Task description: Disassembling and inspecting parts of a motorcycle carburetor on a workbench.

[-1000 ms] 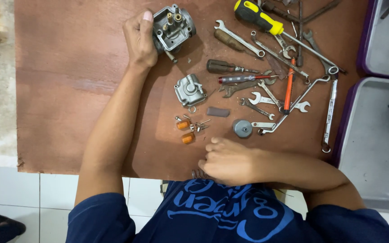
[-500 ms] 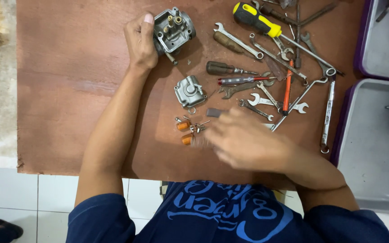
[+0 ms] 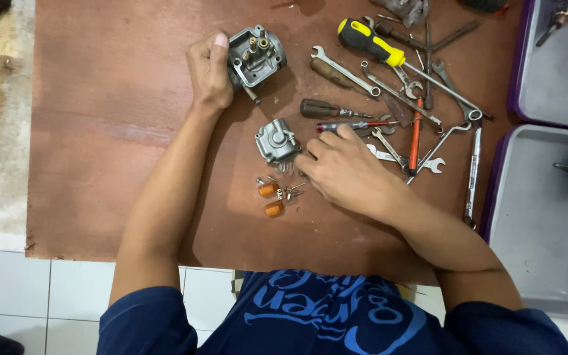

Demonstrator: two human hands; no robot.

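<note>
Fingers point(image 3: 217, 49) of the left hand point(image 3: 208, 72) curl around a grey cast-metal carburetor body point(image 3: 256, 56), boxy with brass jets, gripping its left side at the far edge of the brown wooden counter point(image 3: 100, 144). The forearm stretches straight out. The right hand point(image 3: 343, 167) lies palm down, fingers bent loosely and holding nothing visible, fingertips just beside a rounded grey float bowl point(image 3: 276, 141); small orange floats point(image 3: 271, 199) lie near.
</note>
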